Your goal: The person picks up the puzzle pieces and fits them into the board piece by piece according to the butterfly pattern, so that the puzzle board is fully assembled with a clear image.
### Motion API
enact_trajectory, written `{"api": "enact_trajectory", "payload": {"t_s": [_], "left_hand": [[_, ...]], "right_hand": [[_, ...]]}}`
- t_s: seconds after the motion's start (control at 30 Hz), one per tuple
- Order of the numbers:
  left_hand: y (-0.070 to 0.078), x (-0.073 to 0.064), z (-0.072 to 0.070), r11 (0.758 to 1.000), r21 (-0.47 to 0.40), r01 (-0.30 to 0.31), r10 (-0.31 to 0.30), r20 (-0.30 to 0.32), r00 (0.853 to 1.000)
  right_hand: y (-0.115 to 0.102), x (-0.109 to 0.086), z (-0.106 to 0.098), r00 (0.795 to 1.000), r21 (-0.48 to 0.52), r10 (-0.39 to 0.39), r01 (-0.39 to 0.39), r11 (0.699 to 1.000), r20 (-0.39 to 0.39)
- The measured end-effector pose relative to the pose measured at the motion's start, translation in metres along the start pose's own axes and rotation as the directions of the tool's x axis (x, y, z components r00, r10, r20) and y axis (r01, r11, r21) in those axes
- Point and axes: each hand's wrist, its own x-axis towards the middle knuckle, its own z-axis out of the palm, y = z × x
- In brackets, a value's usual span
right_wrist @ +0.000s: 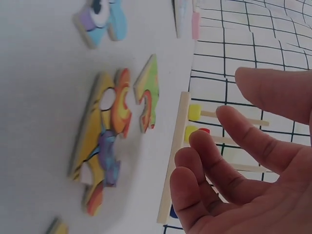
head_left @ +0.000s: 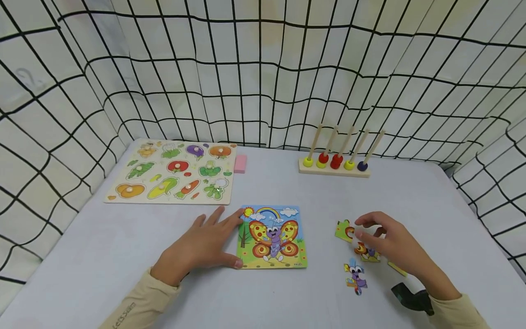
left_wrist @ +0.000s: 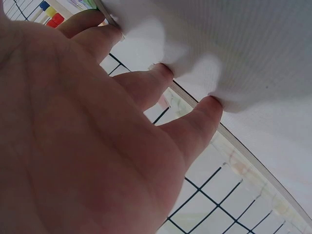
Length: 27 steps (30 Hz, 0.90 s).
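Observation:
A square butterfly puzzle (head_left: 273, 242) lies flat on the table in the head view. Beside its left edge is my left hand (head_left: 201, 244), fingers spread, with index fingertip near the upper corner and thumb at the lower one. My right hand (head_left: 396, 242) hovers over loose puzzle pieces, its fingers loosely bent and nothing between them. Those pieces include a green-and-orange one (head_left: 342, 230), a yellow-and-purple one (right_wrist: 100, 146) partly covered by the hand in the head view, and a purple-and-blue one (head_left: 355, 276). Another piece (head_left: 397, 268) shows partly under the right hand.
A vegetable peg board (head_left: 117, 180) lies at the back left, a pink block (head_left: 240, 163) by its right edge. At the back right stands a wooden bead stacker (head_left: 334, 171) with upright pegs. Black wire grid (head_left: 260, 64) encloses the table's back and sides.

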Motion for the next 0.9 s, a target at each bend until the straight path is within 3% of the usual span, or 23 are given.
{"api": "enact_trajectory", "payload": {"t_s": [0.37, 0.9], "left_hand": [[0.001, -0.001, -0.001, 1.0, -0.015, -0.001, 0.001, 0.002, 1.0], [-0.001, 0.0, 0.0, 1.0, 0.008, -0.014, 0.014, -0.004, 1.0]], "right_hand": [[0.007, -0.016, 0.007, 0.995, -0.047, -0.09, 0.089, 0.995, -0.031], [0.016, -0.032, 0.022, 0.978, -0.024, -0.199, 0.201, 0.979, 0.058]]}}
